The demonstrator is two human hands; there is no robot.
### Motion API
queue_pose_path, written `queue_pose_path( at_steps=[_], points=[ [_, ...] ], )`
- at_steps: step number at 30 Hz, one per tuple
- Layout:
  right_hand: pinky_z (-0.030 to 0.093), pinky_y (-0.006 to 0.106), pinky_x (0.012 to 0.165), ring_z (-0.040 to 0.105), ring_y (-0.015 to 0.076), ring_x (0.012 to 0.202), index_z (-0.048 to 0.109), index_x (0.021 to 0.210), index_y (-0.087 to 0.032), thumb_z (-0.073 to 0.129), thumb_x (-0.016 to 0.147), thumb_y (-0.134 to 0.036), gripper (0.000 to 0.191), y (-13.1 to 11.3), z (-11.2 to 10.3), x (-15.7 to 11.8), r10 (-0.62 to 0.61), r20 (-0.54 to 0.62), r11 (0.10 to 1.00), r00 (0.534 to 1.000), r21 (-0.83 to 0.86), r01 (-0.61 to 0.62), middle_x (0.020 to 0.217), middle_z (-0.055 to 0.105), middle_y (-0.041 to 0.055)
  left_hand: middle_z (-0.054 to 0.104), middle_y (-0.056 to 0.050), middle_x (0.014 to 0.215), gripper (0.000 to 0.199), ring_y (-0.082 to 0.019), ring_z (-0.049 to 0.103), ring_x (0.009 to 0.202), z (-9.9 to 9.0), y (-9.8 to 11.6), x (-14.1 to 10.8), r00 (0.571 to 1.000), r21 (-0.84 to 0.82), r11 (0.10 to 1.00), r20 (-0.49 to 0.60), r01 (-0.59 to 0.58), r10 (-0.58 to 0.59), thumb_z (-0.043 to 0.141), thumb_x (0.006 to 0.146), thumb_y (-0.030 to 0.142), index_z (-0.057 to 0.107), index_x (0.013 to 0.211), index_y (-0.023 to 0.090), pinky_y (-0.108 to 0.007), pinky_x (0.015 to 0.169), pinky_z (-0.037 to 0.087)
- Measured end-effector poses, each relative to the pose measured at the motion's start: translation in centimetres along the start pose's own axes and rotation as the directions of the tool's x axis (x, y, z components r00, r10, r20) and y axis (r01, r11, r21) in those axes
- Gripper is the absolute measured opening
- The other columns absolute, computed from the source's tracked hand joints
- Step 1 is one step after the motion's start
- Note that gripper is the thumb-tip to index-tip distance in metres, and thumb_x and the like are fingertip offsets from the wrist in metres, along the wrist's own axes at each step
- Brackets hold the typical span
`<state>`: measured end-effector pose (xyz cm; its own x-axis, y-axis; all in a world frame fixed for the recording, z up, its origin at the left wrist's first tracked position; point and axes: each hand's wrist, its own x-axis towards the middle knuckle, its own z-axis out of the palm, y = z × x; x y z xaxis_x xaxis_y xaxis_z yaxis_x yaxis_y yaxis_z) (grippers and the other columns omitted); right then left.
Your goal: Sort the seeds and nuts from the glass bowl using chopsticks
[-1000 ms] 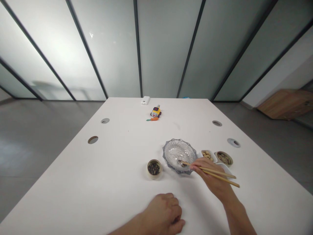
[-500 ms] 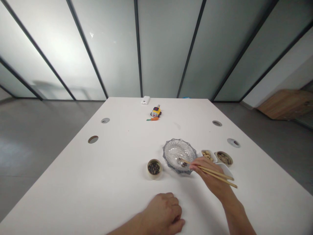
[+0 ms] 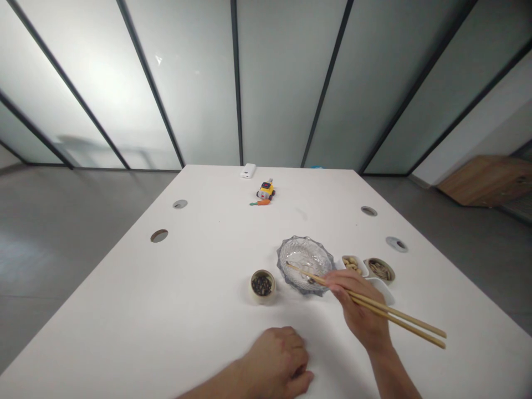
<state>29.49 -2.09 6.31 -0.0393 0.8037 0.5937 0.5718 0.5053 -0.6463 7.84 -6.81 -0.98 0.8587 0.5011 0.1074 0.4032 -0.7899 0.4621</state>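
My right hand [image 3: 361, 305] grips a pair of wooden chopsticks [image 3: 397, 317]. Their front ends reach over a clear scalloped glass bowl [image 3: 305, 244], close to its left wall; something small and dark is at the tips, too tiny to name. A few dark bits lie low in the bowl, partly behind the sticks. To the left of the bowl stands a small round cup [image 3: 262, 300] of dark seeds [image 3: 262, 284]. My left hand [image 3: 280, 360] rests on the table in front of that cup, fingers curled in, apparently around nothing.
Behind my right hand sits a white divided dish with peanuts [image 3: 351, 264], beside a round cup of striped sunflower seeds [image 3: 380, 270]. Farther back lie a toy carrot [image 3: 261, 203], a yellow toy car [image 3: 266, 190] and a white box [image 3: 248, 170]. Several round holes pierce the table [image 3: 199, 266].
The chopstick tips have moved left across the bowl, from its middle to near its left wall. My right hand has tilted, and the rear ends swing out rightward. My left hand stays put.
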Motion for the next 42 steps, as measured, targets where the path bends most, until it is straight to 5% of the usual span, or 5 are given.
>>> queue_pose_path(
  at_steps=[5,10,14,21,42],
  points=[
    [0.060,0.032,0.071,0.073,0.0199,0.078,0.076,0.088,-0.027,0.064,0.098,-0.040,0.021,-1.7,1.5,0.0,-0.051,0.104,0.986,0.993,0.166,0.033,0.084,0.076,0.0038,0.068,-0.001,0.083,0.024,-0.018,0.063,0.078,0.1,-0.1,-0.1,1.000,-0.036,0.999,-0.024,0.002,-0.002,0.067,0.095,0.035,0.057,0.079,0.021,-0.027,0.077,0.047],
    [0.058,0.037,0.079,0.072,0.0223,0.085,0.073,0.087,-0.026,0.057,0.101,-0.042,0.026,0.6,-1.3,0.4,-0.007,-0.078,0.994,0.997,-0.111,-0.002,0.086,0.076,0.0048,0.067,0.000,0.081,0.026,-0.017,0.062,0.078,0.7,-0.3,-0.3,1.000,-0.022,1.000,-0.025,-0.007,0.007,0.069,0.094,0.035,0.055,0.077,0.020,-0.026,0.073,0.046],
    [0.057,0.039,0.081,0.071,0.0238,0.082,0.071,0.081,-0.026,0.054,0.101,-0.049,0.035,2.7,-3.1,0.4,0.060,0.039,0.976,0.997,-0.214,-0.051,0.081,0.074,0.0038,0.065,0.001,0.079,0.026,-0.017,0.061,0.077,0.8,-0.5,-0.2,1.000,-0.020,1.000,0.023,-0.005,0.005,0.069,0.094,0.033,0.055,0.076,0.021,-0.027,0.072,0.046],
    [0.055,0.037,0.076,0.069,0.0220,0.078,0.070,0.079,-0.026,0.055,0.100,-0.053,0.037,3.2,-2.1,0.2,0.155,0.185,0.975,0.970,-0.186,-0.120,0.081,0.074,0.0028,0.065,0.002,0.081,0.026,-0.016,0.060,0.079,1.1,-0.7,-0.2,0.999,-0.036,0.999,0.041,0.018,-0.016,0.071,0.093,0.034,0.055,0.078,0.021,-0.026,0.073,0.045],
    [0.059,0.034,0.077,0.070,0.0206,0.077,0.073,0.077,-0.024,0.063,0.095,-0.058,0.040,2.4,-1.9,0.5,0.185,0.212,0.983,0.960,-0.035,-0.182,0.082,0.074,0.0049,0.067,0.002,0.081,0.027,-0.017,0.060,0.078,0.7,-0.4,-0.2,1.000,-0.021,1.000,0.015,0.019,-0.019,0.074,0.090,0.032,0.055,0.077,0.020,-0.026,0.072,0.045]
  ],
)
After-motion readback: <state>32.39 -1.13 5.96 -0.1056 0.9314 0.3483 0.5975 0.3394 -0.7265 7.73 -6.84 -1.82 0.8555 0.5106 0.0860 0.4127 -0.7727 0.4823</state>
